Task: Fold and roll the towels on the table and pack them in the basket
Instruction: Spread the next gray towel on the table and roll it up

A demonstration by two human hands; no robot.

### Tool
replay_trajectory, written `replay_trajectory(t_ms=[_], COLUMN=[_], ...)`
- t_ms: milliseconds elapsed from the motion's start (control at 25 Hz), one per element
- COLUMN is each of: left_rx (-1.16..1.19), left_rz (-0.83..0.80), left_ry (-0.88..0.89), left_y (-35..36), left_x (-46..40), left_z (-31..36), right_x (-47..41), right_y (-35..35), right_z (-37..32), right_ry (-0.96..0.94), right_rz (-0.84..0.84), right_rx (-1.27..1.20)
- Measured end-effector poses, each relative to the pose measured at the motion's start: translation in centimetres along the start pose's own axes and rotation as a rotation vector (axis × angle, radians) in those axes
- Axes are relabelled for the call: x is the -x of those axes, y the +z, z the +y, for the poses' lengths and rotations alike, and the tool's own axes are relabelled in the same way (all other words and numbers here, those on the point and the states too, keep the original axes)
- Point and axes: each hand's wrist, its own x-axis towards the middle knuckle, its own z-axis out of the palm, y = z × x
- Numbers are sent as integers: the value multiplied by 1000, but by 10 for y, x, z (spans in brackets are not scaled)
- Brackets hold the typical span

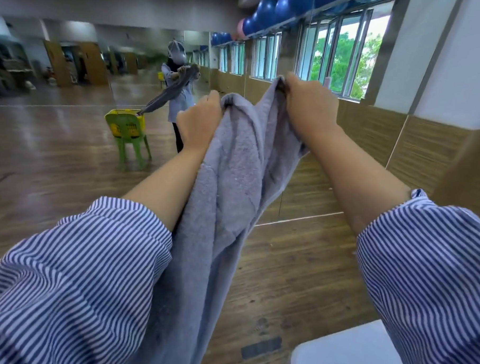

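A grey towel (234, 165) hangs in the air in front of me, held up by its top edge. My left hand (200, 119) grips one upper corner, and my right hand (308, 105) grips the other, slightly higher. The cloth sags between the two hands and drops down out of the frame's bottom. In the wall mirror ahead I see the reflection of a yellow basket (126, 123) standing on a green plastic chair (131, 147), with the towel's lower end reaching into it.
A mirror wall stands ahead, above a wooden floor (284, 280). Windows (341, 48) line the right wall, with blue exercise balls (268, 9) stored above them. The corner of a white table (344, 351) shows at the bottom right.
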Motion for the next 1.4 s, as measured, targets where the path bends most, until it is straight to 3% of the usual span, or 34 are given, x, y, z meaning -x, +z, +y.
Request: replay_trajectory(t_ms=[240, 480, 760, 880, 1120, 1400], left_rx=[78, 246, 307, 311, 317, 251], left_rz=[-40, -98, -163, -192, -227, -325], left_ry=[10, 128, 150, 119, -6, 23], left_y=[8, 55, 103, 121, 151, 188], left_x=[-8, -8, -13, -17, -47, -27], left_z=[31, 87, 124, 128, 107, 97], right_x=[-4, 17, 18, 17, -24, -5], right_y=[12, 32, 47, 61, 68, 111], right_z=[70, 126, 177, 193, 232, 241], right_ry=[181, 228, 295, 309, 512, 320], right_rz=[-42, -131, -175, -162, -54, -241], right_rx=[40, 124, 214, 221, 165, 207])
